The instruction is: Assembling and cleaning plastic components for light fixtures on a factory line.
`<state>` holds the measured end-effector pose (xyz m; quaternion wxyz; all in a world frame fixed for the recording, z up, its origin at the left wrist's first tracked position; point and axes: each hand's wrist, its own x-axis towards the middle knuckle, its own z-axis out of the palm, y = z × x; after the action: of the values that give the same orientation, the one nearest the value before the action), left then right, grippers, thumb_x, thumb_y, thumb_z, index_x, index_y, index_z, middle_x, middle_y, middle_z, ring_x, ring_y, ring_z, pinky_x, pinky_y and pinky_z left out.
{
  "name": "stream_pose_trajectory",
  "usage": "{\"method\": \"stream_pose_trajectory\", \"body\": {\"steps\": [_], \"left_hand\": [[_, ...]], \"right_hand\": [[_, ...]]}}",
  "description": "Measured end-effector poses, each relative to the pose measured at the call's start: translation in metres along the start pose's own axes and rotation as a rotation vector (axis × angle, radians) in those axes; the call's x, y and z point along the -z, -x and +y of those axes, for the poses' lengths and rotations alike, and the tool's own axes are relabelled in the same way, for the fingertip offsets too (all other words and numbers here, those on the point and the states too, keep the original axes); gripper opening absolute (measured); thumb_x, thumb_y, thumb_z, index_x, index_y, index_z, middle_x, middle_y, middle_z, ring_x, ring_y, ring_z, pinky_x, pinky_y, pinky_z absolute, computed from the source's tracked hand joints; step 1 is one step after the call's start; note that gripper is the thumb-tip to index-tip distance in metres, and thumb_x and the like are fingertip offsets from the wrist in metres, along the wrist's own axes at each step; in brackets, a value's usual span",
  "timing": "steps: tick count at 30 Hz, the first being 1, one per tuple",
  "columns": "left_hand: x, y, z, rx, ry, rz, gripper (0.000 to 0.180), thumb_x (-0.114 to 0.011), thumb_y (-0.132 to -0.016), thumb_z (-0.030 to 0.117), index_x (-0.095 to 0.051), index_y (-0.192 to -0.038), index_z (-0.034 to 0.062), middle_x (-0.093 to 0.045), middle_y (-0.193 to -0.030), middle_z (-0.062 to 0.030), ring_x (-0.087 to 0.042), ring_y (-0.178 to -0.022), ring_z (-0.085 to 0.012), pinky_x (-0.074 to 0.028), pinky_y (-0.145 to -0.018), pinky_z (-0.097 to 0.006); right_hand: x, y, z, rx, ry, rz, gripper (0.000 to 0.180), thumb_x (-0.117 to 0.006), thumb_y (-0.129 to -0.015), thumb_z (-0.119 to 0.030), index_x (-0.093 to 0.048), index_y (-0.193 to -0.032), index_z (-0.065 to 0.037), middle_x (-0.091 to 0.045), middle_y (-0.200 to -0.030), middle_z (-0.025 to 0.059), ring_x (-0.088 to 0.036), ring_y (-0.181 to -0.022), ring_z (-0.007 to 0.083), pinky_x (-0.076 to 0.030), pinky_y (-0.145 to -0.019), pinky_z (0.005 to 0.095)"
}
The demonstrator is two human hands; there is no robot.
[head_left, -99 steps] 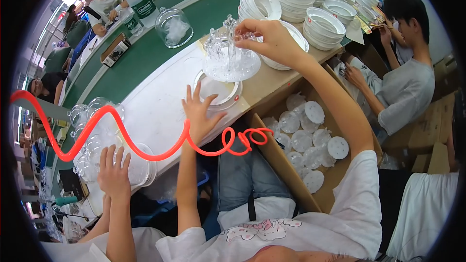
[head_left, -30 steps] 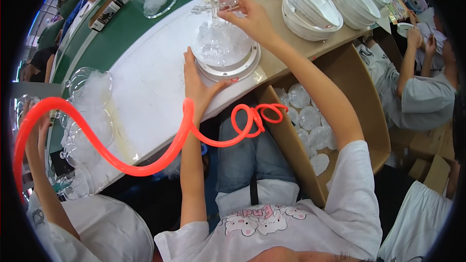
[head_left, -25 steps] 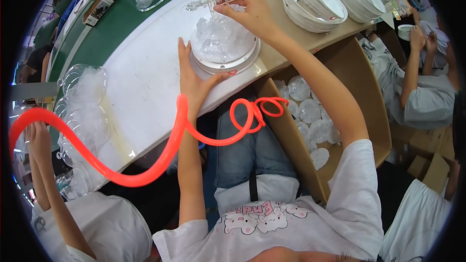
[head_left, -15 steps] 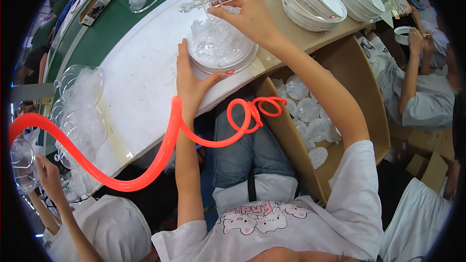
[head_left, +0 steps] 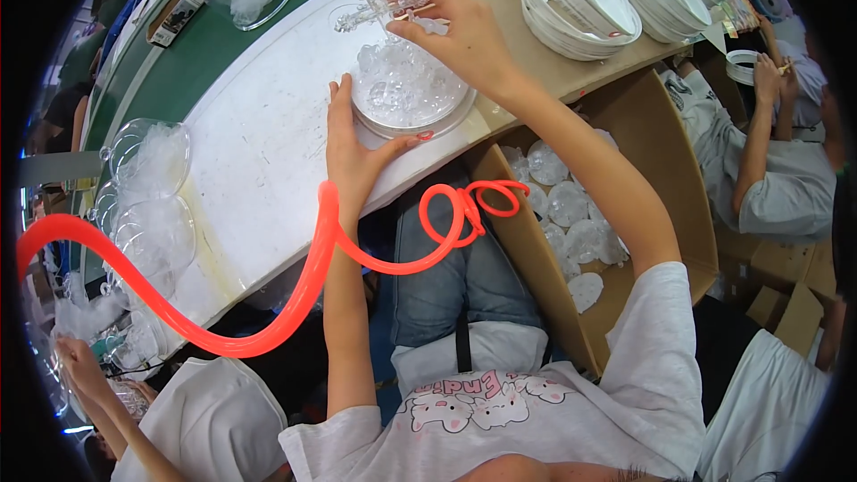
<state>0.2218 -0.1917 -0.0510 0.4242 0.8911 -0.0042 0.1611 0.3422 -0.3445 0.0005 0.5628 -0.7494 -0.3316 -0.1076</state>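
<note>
On the white table sits a shallow round clear dish (head_left: 435,125) heaped with clear, crinkled, shiny material (head_left: 409,80). My left hand (head_left: 359,147) lies against its near left side, fingers stretched up one edge and thumb spread along the front rim. Above the far part of the heap my right hand (head_left: 464,36) pinches a clear plastic ornate piece (head_left: 373,7) with branching, cross-like arms. The fingers partly hide its right end. Whether the piece touches the heap below I cannot tell.
White round trays (head_left: 571,4) stand stacked at the far right. A cardboard box (head_left: 656,161) with clear round pieces is beside my right arm. An orange coiled air hose (head_left: 241,344) crosses in front of my left forearm. Clear lidded dishes (head_left: 161,161) line the left; co-workers sit both sides.
My hands keep nearly the same hold, and the ornate piece is almost in place where it was. At the lower left, a co-worker's hands have moved down, along with the clear dish there.
</note>
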Motion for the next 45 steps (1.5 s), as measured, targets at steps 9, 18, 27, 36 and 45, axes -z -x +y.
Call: {"method": "stream_pose_trajectory", "body": {"steps": [9,18,27,36,45], "left_hand": [[0.001,0.001,0.003,0.016,-0.025,-0.004,0.1,-0.083,-0.053,0.024,-0.029,-0.133,-0.0011,-0.034,-0.135,-0.0199,-0.021,-0.132,-0.0326,-0.026,-0.104,-0.038],[0.001,0.0,0.0,-0.043,-0.052,0.0,0.097,-0.083,-0.053,0.022,-0.032,-0.131,-0.0015,-0.035,-0.135,-0.0186,-0.026,-0.13,-0.0323,-0.027,-0.104,-0.037],[0.0,0.0,0.007,0.037,0.058,0.014,0.102,-0.084,-0.051,0.024,-0.028,-0.133,-0.0008,-0.038,-0.133,-0.0211,-0.039,-0.122,-0.0324,-0.034,-0.099,-0.035],[0.002,0.001,0.003,0.069,0.028,-0.018,0.104,-0.085,-0.049,0.024,-0.029,-0.133,-0.0004,-0.044,-0.127,-0.0224,-0.046,-0.116,-0.0313,-0.038,-0.095,-0.034],[0.003,0.0,0.005,0.06,0.06,0.009,0.103,-0.085,-0.049,0.023,-0.029,-0.133,0.0005,-0.045,-0.127,-0.0205,-0.047,-0.115,-0.0314,-0.038,-0.094,-0.034]], "right_hand": [[0.005,-0.005,0.001,0.037,0.026,-0.087,0.033,-0.067,-0.077,-0.021,-0.056,-0.106,-0.008,-0.062,-0.102,0.0045,-0.063,-0.087,0.0164,-0.049,-0.08,0.0283],[0.008,-0.003,0.007,0.038,0.003,-0.09,0.035,-0.067,-0.077,-0.021,-0.054,-0.107,-0.008,-0.061,-0.104,0.005,-0.063,-0.087,0.0176,-0.049,-0.08,0.0295],[0.005,0.0,0.008,0.018,0.042,-0.044,0.035,-0.066,-0.078,-0.02,-0.054,-0.108,-0.008,-0.061,-0.105,0.0051,-0.063,-0.087,0.0168,-0.05,-0.079,0.0278],[0.003,-0.002,0.0,-0.014,0.016,-0.032,0.033,-0.065,-0.079,-0.017,-0.054,-0.109,-0.007,-0.061,-0.102,0.0061,-0.061,-0.089,0.0148,-0.049,-0.08,0.0276],[0.007,-0.001,0.0,-0.128,-0.102,-0.086,0.036,-0.066,-0.079,-0.017,-0.053,-0.111,-0.008,-0.06,-0.103,0.0054,-0.06,-0.091,0.0135,-0.049,-0.079,0.0276]]}}
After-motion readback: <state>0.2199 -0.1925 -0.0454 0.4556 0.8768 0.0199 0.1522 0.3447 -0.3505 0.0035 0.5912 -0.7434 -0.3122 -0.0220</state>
